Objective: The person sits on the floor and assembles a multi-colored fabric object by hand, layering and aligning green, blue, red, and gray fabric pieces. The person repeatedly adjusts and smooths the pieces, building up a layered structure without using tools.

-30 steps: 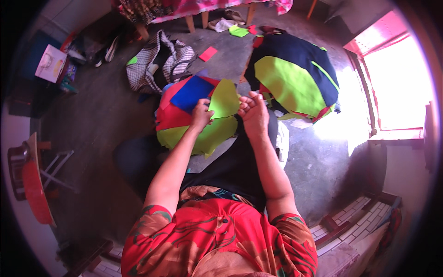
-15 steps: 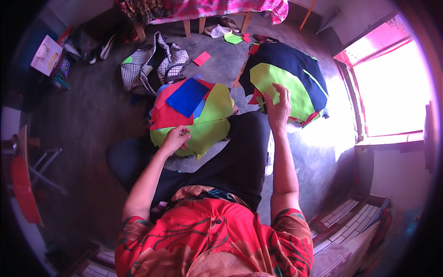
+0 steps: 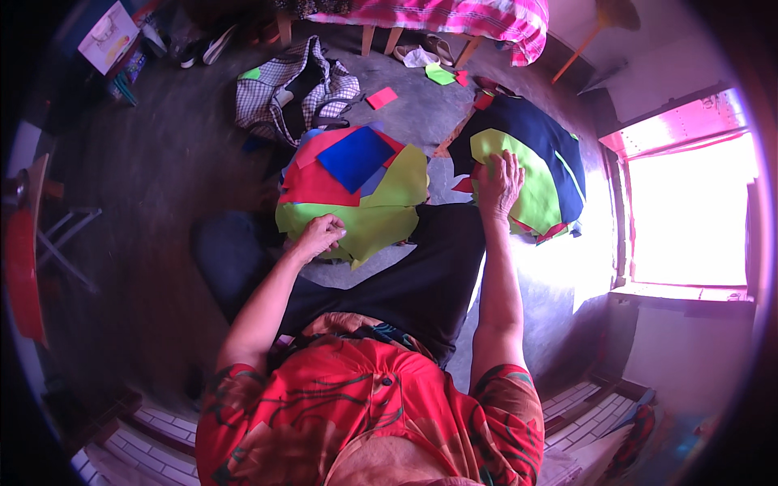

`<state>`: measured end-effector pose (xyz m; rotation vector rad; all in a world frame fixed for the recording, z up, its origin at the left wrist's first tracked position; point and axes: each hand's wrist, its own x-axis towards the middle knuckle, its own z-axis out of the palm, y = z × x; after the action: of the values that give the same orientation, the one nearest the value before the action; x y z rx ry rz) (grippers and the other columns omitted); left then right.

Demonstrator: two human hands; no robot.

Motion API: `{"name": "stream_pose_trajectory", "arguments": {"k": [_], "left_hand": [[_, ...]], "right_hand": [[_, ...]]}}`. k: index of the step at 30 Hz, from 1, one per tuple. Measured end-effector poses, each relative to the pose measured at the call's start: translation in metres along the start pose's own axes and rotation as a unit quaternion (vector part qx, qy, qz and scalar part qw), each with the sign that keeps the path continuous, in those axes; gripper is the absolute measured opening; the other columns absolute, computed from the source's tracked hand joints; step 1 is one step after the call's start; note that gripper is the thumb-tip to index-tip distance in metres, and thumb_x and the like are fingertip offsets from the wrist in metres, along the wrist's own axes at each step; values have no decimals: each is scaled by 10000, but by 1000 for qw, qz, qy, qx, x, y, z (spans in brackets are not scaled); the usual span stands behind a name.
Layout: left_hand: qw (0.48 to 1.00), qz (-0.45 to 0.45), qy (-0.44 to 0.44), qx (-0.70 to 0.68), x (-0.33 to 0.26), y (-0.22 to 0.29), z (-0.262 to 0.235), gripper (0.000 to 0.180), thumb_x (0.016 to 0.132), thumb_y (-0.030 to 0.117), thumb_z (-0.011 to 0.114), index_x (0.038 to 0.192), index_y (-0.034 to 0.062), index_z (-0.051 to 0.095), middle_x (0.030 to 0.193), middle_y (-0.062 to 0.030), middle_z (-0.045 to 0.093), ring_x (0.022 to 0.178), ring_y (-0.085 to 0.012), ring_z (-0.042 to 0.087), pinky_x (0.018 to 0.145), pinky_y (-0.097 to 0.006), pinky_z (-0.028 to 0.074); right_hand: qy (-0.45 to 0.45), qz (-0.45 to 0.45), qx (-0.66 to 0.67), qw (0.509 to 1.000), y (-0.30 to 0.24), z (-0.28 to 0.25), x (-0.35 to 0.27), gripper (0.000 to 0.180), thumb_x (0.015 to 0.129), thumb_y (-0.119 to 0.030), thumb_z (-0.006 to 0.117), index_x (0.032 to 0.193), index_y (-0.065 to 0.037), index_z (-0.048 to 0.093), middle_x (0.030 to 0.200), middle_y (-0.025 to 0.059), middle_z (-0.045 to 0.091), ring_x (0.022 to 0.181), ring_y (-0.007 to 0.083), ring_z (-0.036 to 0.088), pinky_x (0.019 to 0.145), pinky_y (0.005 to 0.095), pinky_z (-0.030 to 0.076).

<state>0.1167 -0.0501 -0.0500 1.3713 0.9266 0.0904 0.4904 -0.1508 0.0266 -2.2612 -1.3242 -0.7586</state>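
Note:
In front of me lies a heap of coloured cloth pieces, with a lime green piece (image 3: pixel 377 232) along its near side, a red piece (image 3: pixel 312 185) behind and a blue piece (image 3: pixel 355 159) on top. My left hand (image 3: pixel 322 235) is at the heap's near left edge, fingers curled in toward the thumb; what they pinch, if anything, is too small to make out. To the right, my right hand (image 3: pixel 501 186) rests on a large lime green cloth piece (image 3: pixel 535 198), its fingers spread. That piece lies over a dark navy bundle (image 3: pixel 535 121).
A checked bag (image 3: pixel 263 101) lies open at the far left. Beyond it are a small red scrap (image 3: pixel 381 98), a bright green scrap (image 3: pixel 439 74), shoes (image 3: pixel 438 49) and a bed with a pink cover (image 3: pixel 462 16). A bright window (image 3: pixel 689 211) is at the right.
My right hand has come down onto the lime green piece on the dark bundle, and its fingers have spread. My left hand stays at the near heap. The whole view has shifted slightly.

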Motion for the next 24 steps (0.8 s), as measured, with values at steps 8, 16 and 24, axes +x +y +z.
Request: {"name": "stream_pose_trajectory", "arguments": {"k": [8, 16, 24], "left_hand": [[999, 45, -13, -2, -6, -10, -6, 257, 848, 189, 654, 1046, 42, 583, 870, -48, 619, 665, -101, 598, 546, -243, 464], [965, 52, -202, -160, -15, 8, -12, 452, 882, 353, 618, 1191, 34, 534, 1126, -87, 600, 942, -169, 598, 804, -307, 494], [887, 22, -228, -401, -18, -13, -8, 746, 810, 562, 626, 1343, 91, 401, 1278, -109, 523, 1164, -282, 523, 874, -456, 485]], "right_hand": [[53, 195, 223, 954, -27, -30, 7, 124, 858, -150, 597, 962, -82, 604, 1093, 115, 640, 1100, 292, 583, 960, 396, 417], [89, 95, 305, 943, -133, -92, -22, 125, 877, -43, 587, 994, -40, 542, 877, 74, 601, 790, 175, 579, 746, 316, 472], [-345, -118, 383, 849, -202, -51, -112, 107, 853, -146, 585, 921, -65, 570, 764, 136, 625, 723, 322, 629, 655, 427, 490]]}}
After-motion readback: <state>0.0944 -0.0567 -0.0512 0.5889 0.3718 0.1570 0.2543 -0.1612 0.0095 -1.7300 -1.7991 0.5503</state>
